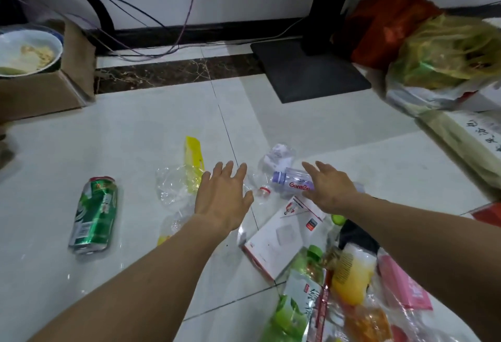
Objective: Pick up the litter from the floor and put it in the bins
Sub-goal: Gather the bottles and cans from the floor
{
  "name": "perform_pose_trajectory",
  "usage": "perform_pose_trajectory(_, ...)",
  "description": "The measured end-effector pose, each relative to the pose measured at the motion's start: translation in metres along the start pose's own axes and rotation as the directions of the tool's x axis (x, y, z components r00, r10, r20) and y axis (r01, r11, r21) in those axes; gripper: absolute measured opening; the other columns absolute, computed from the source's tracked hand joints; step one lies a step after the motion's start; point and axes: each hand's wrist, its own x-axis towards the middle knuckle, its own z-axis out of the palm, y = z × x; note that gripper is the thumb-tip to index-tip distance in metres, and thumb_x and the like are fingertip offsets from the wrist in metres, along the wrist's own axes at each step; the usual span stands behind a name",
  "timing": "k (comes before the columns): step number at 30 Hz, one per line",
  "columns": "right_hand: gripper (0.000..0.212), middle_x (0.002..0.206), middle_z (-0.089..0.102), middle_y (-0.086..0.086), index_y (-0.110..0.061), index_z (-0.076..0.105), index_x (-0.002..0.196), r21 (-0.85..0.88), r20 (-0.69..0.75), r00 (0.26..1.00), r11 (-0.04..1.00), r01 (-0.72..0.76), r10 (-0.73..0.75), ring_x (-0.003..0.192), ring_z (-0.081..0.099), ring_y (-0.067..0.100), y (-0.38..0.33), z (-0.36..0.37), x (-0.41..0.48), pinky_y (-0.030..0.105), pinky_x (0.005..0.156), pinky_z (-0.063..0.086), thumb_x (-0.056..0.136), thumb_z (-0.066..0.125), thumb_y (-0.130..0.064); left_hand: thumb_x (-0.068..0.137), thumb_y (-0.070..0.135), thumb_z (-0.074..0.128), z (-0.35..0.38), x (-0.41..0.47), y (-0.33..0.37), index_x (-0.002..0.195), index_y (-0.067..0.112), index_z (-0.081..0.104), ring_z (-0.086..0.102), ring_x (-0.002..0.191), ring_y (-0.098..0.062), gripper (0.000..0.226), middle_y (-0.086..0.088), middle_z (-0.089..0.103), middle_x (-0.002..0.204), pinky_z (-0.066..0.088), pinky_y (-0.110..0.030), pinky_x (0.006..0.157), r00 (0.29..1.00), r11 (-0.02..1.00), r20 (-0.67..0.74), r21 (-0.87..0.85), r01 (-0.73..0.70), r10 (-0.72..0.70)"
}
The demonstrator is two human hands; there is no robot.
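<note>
Bottle point(293, 180) lies on the floor point(135, 130) by our right hand point(330, 191), fingers point(311, 169) spread; left hand point(223, 198) hovers alongside, equally splayed.

The pale tiled floor point(135, 138) carries a green can point(93, 215) lying left, a clear wrapper point(173, 189) centre, and a purple-capped bottle point(292, 181) and white box point(279, 236) right.

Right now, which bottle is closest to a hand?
The clear bottle with the purple cap, by the right hand; the green-capped bottle lies away from both hands.
</note>
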Motion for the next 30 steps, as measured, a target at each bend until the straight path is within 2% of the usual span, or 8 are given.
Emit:
perform_pose_trajectory(3, 0.073, 0.158, 0.016, 0.011, -0.028, 0.010, 0.153, -0.009, 0.037, 0.999, 0.999, -0.033, 0.033, 0.144, 0.019, 0.032, 0.009, 0.018, 0.021, 0.049, 0.114, 0.022, 0.095, 0.048, -0.050, 0.098, 0.046, 0.034, 0.014, 0.010, -0.004, 0.152, 0.023, 0.017, 0.020, 0.143, -0.024, 0.061, -0.003, 0.027, 0.154, 0.025, -0.039, 0.112, 1.000, 1.000, -0.007, -0.001, -0.008, 0.008)
perform_pose_trajectory(6, 0.070, 0.153, 0.026, 0.010, -0.030, 0.009, 0.152, -0.038, 0.085, 0.996, 0.999, -0.028, 0.031, 0.141, 0.023, 0.031, 0.012, 0.038, 0.032, 0.055, 0.114, 0.018, 0.095, 0.047, -0.048, 0.099, 0.045, 0.035, 0.025, 0.017, -0.007, 0.152, 0.023, 0.017, 0.019, 0.144, -0.025, 0.061, -0.003, 0.026, 0.155, 0.024, -0.039, 0.112, 1.000, 1.000, -0.007, -0.014, -0.004, 0.004)
perform_pose_trajectory(9, 0.065, 0.146, 0.032, 0.014, -0.028, 0.010, 0.151, -0.106, 0.060, 0.998, 0.994, -0.005, 0.012, 0.139, 0.028, 0.030, 0.009, 0.052, 0.035, 0.058, 0.112, 0.015, 0.097, 0.043, -0.044, 0.098, 0.044, 0.036, 0.033, 0.021, -0.010, 0.152, 0.023, 0.017, 0.020, 0.143, -0.025, 0.061, -0.002, 0.028, 0.154, 0.025, -0.040, 0.111, 1.000, 1.000, -0.011, -0.003, -0.004, 0.004)
perform_pose_trajectory(12, 0.070, 0.134, 0.038, 0.014, -0.027, 0.013, 0.148, -0.131, 0.032, 0.999, 0.991, 0.015, -0.011, 0.126, 0.043, 0.032, 0.004, 0.060, 0.039, 0.057, 0.111, 0.021, 0.093, 0.056, -0.029, 0.097, 0.044, 0.039, 0.037, 0.026, -0.013, 0.151, 0.023, 0.018, 0.022, 0.141, -0.026, 0.061, -0.003, 0.030, 0.153, 0.027, -0.041, 0.110, 1.000, 1.000, -0.016, 0.013, -0.003, 0.003)
perform_pose_trajectory(15, 0.077, 0.134, 0.036, 0.015, -0.027, 0.014, 0.147, -0.114, -0.027, 0.999, 0.993, 0.020, -0.023, 0.121, 0.043, 0.032, 0.002, 0.062, 0.040, 0.048, 0.104, 0.036, 0.088, 0.062, -0.020, 0.097, 0.046, 0.042, 0.041, 0.029, -0.020, 0.152, 0.024, 0.016, 0.020, 0.143, -0.027, 0.064, -0.005, 0.025, 0.155, 0.025, -0.043, 0.112, 1.000, 1.000, 0.004, 0.024, 0.008, -0.008)
perform_pose_trajectory(20, 0.068, 0.141, 0.035, 0.016, -0.024, 0.010, 0.150, -0.003, -0.206, 0.978, 1.000, -0.015, 0.014, 0.125, 0.039, 0.033, -0.005, 0.048, 0.044, 0.047, 0.098, 0.041, 0.097, 0.051, -0.031, 0.096, 0.048, 0.045, 0.047, 0.031, -0.031, 0.153, 0.026, 0.011, 0.016, 0.145, -0.029, 0.070, -0.006, 0.021, 0.157, 0.024, -0.044, 0.112, 0.994, 0.996, 0.062, 0.042, 0.084, -0.087)
perform_pose_trajectory(23, 0.069, 0.144, 0.034, 0.016, -0.023, 0.009, 0.151, 0.086, -0.206, 0.978, 0.996, -0.019, 0.036, 0.129, 0.036, 0.034, -0.015, 0.040, 0.045, 0.048, 0.099, 0.038, 0.097, 0.051, -0.032, 0.095, 0.048, 0.048, 0.053, 0.032, -0.030, 0.153, 0.027, 0.010, 0.016, 0.145, -0.029, 0.072, -0.006, 0.020, 0.157, 0.023, -0.046, 0.112, 0.992, 0.995, 0.089, 0.033, 0.091, -0.094)
perform_pose_trajectory(30, 0.065, 0.129, 0.051, 0.012, -0.021, 0.016, 0.148, 0.174, -0.203, 0.979, 0.984, 0.044, -0.008, 0.113, 0.048, 0.031, -0.036, 0.040, 0.043, 0.043, 0.087, 0.045, 0.096, 0.051, -0.038, 0.093, 0.045, 0.056, 0.070, 0.036, -0.029, 0.153, 0.030, 0.007, 0.019, 0.143, -0.033, 0.079, -0.010, 0.021, 0.156, 0.022, -0.050, 0.112, 0.980, 0.992, 0.156, 0.045, 0.117, -0.122)
